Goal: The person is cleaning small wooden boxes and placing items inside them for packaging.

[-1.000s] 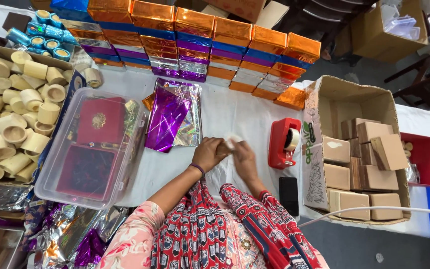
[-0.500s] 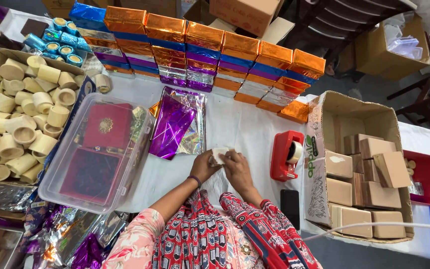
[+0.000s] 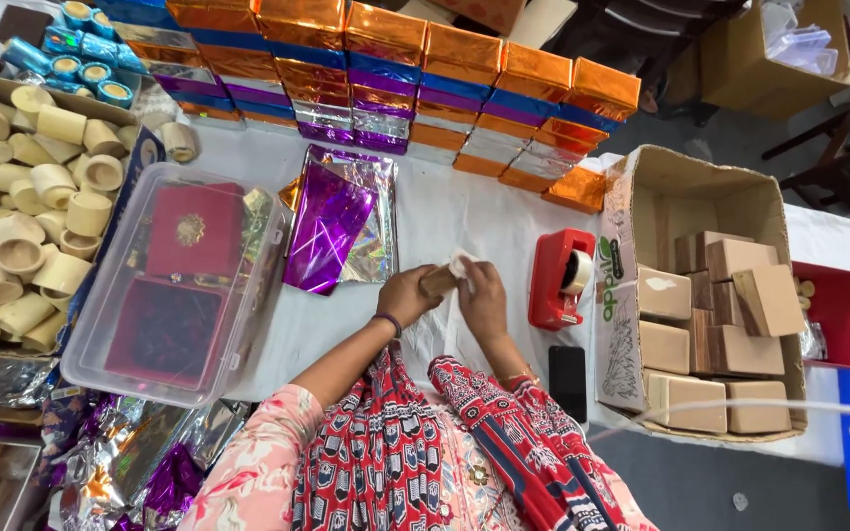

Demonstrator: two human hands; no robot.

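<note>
My left hand and my right hand meet over the white table, both closed around a small brown box that is partly covered in clear wrap. More clear film lies crumpled on the table under my wrists. Purple and silver foil sheets lie just left of my hands. A red tape dispenser stands just right of my right hand.
A clear plastic tub holds red boxes at the left. A box of cream round cups is further left. Orange, blue and purple wrapped boxes are stacked at the back. A cardboard carton of brown boxes stands right. A black phone lies near the edge.
My hands have stayed on the small box, turning the clear wrap around it. The view has shifted a little as my head moved.
</note>
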